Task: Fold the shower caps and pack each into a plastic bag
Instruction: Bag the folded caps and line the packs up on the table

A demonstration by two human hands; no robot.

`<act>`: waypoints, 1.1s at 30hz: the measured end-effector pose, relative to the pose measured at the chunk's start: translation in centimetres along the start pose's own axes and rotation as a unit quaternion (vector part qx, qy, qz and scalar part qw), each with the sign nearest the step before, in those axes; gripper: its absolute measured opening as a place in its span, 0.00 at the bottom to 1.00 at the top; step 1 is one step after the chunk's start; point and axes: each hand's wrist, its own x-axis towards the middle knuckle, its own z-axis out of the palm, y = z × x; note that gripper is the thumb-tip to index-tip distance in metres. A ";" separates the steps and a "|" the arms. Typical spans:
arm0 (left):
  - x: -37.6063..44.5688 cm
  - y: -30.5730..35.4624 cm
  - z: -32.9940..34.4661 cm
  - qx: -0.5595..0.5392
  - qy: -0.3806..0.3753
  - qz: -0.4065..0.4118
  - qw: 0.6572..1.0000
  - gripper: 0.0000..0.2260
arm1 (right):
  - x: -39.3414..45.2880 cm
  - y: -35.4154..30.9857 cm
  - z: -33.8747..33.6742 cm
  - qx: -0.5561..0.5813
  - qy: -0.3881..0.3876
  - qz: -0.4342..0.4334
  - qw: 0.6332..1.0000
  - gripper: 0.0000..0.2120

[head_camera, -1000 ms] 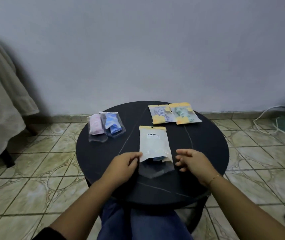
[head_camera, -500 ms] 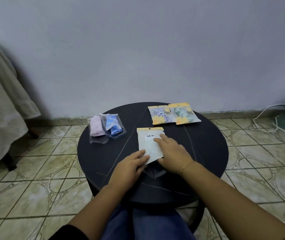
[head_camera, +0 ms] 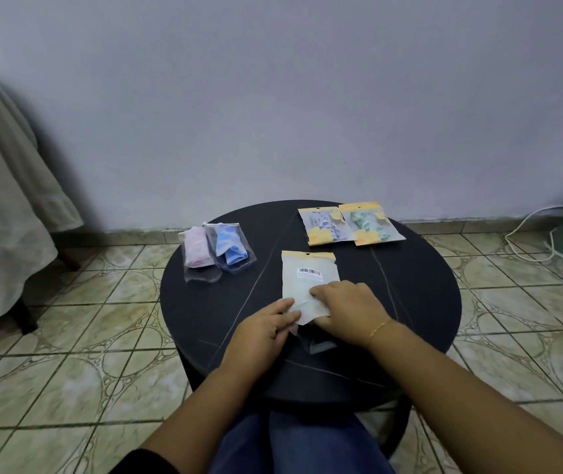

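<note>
A white plastic bag [head_camera: 309,278] with a yellow top strip and a barcode lies face down on the round black table [head_camera: 420,289]. My right hand [head_camera: 348,304] lies palm-down on its lower half, pressing it flat. My left hand [head_camera: 266,325] touches the bag's lower left corner with its fingertips. A clear flap [head_camera: 317,343] sticks out below the bag between both hands. What is inside the bag is hidden.
Two clear bags hold a pink cap [head_camera: 196,251] and a blue cap [head_camera: 230,249] at the table's back left. Two yellow-trimmed packed bags [head_camera: 350,222] lie at the back right. A draped cloth [head_camera: 2,206] hangs at left; a white cable [head_camera: 526,230] runs along the tiled floor at right.
My right hand came from beside the bag onto it, then slid down toward its lower end. My left hand stayed at the lower left corner.
</note>
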 end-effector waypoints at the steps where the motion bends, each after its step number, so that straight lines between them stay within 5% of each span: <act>1: 0.0 0.0 -0.1 -0.005 0.006 -0.010 1.000 0.14 | -0.5 0.6 -0.4 0.077 -0.012 0.010 0.997 0.24; 4: 0.1 0.0 -0.3 -0.010 0.024 -0.019 0.999 0.15 | -2.6 2.8 -0.5 0.298 0.044 0.046 0.953 0.17; 6: 0.1 0.0 -0.4 -0.014 0.029 -0.027 0.999 0.16 | -3.8 4.3 0.1 0.334 0.083 0.078 0.936 0.17; 12: 0.0 0.4 -0.5 -0.018 0.051 -0.020 0.998 0.17 | -4.1 5.3 2.7 0.262 0.079 0.063 0.960 0.20; 17: -0.1 0.4 -0.5 0.005 0.068 0.021 0.997 0.11 | -3.2 4.1 3.8 0.257 0.108 0.050 0.959 0.12; 26: 0.1 -0.1 -0.5 -0.016 0.086 -0.025 0.996 0.10 | -3.3 4.5 4.2 0.239 0.136 0.061 0.959 0.08; 33: -0.3 0.7 -0.7 0.029 0.106 0.047 0.993 0.14 | -3.3 4.3 4.1 0.231 0.140 0.068 0.960 0.10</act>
